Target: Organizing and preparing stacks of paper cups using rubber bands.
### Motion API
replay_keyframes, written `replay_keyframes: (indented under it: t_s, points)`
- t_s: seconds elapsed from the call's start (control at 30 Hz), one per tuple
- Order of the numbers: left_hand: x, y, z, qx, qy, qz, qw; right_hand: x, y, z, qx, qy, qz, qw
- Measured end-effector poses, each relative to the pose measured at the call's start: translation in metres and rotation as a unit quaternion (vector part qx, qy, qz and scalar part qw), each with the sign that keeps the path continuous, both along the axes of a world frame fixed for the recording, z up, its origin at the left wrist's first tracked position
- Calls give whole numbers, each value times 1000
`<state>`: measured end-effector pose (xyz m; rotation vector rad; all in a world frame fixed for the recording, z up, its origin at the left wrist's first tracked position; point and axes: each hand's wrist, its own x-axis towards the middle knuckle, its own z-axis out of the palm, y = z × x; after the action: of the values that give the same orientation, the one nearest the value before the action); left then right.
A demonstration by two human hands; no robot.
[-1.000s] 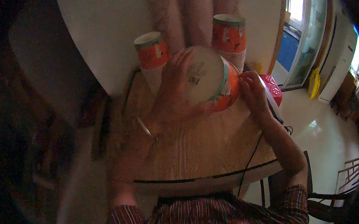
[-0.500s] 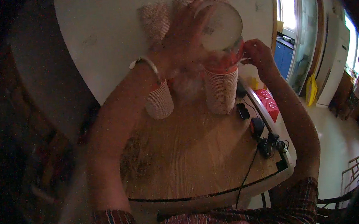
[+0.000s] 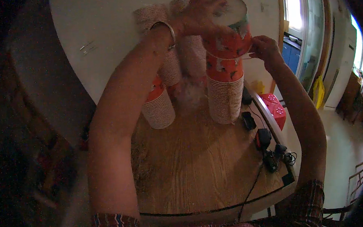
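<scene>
A large red-orange paper cup (image 3: 230, 42) is upside down over a tall nested stack of paper cups (image 3: 226, 101) on the table's right side. Its pale round base (image 3: 230, 9) faces up. My left hand (image 3: 201, 17) is closed round the cup's left and far side, some fingers out of sight. On its right, my right hand (image 3: 265, 50) pinches at the cup's lower rim. Beneath it shows the orange side of the stack's uppermost cup. A shorter cup stack (image 3: 159, 108) stands below my left forearm.
Taller cup stacks (image 3: 168, 65) stand at the back by the white wall (image 3: 103, 25). Along the right edge of the wooden table (image 3: 188, 166) lie black devices (image 3: 263, 138) and a coiled cable (image 3: 289, 158). A pink-red patterned box (image 3: 274, 108) is beyond that edge.
The large cup has risen a little, so more of the orange cup beneath shows. Both hands have moved up slightly with it. The view has shifted, and the left hand is less blurred.
</scene>
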<state>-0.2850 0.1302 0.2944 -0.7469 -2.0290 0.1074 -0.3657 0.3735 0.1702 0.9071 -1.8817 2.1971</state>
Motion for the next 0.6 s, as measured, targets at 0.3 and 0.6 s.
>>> replay_keyframes:
  t_s: [0.3, 0.6]
  points:
    - [-71, -26, -16, 2, -46, -12, 999, -69, -14, -40, 88, 109, -6, 990]
    - [-120, -34, -30, 2, -85, -25, 996, -64, -13, -64, 33, -44, 16, 998]
